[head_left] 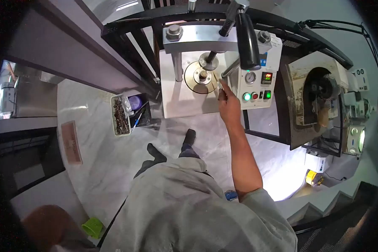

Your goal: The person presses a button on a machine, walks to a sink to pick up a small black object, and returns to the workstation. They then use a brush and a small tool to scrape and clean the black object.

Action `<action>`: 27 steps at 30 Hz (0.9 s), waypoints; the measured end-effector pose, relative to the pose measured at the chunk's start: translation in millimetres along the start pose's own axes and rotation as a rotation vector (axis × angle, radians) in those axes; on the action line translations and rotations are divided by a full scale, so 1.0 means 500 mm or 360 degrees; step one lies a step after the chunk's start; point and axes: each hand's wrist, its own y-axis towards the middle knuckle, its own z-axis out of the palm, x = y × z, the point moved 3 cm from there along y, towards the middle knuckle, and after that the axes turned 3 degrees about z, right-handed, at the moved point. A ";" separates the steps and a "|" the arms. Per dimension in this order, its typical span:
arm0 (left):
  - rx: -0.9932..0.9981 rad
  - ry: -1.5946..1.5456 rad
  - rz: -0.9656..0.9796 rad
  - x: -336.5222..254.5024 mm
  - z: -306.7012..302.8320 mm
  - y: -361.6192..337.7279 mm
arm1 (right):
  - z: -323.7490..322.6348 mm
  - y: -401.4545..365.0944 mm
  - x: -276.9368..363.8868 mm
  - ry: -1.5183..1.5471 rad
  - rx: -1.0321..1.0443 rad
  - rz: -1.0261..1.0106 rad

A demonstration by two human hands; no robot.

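My right hand [229, 102] reaches over the white top of a press machine [189, 107], its fingers pinched around a thin, light-coloured tool whose tip points at the round plate [191, 85]. A small metal piece [203, 74] stands at the plate's centre, under a round metal press head [208, 61] on a threaded shaft. To the right of the hand is the control panel [256, 88], with a gauge, a lit red and green display and buttons. My left hand is not in view.
A black lever handle [248, 42] hangs above the machine. Left of it, a tray of brown pieces [121, 117] sits beside a dark box with a purple roll and a blue pen. A second machine [315, 92] stands at the right, a green basket [93, 227] at lower left.
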 end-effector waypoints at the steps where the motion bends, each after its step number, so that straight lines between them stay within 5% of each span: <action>1: -0.0136 0.0063 -0.0029 0.009 -0.011 0.002 | 0.002 0.013 0.005 0.0028 -0.0009 0.0027; 2: -0.0317 0.0151 -0.0094 0.004 -0.047 0.001 | 0.004 0.027 0.005 0.0052 -0.0017 0.0048; 3: 0.0151 0.0549 -0.0199 -0.025 -0.182 -0.034 | 0.011 0.033 -0.004 0.0055 -0.0004 0.0052; 4: 0.0155 0.0560 -0.0198 -0.023 -0.255 -0.078 | 0.021 0.042 -0.013 0.0080 -0.0008 -0.0104; 6: 0.1231 0.1161 -0.0982 0.010 -0.313 -0.199 | 0.030 0.055 -0.018 0.0107 -0.0007 -0.0267; 10: 0.0963 0.1836 -0.1722 -0.045 -0.403 -0.431 | 0.041 0.046 -0.013 0.0092 0.0064 -0.0297; 16: 0.1178 0.1892 -0.2529 -0.181 -0.508 -0.650 | 0.066 0.013 -0.011 0.0023 0.0102 -0.0331; 27: 0.1135 0.1640 -0.3301 -0.336 -0.598 -0.810 | 0.043 0.049 -0.003 -0.0131 0.0083 -0.0266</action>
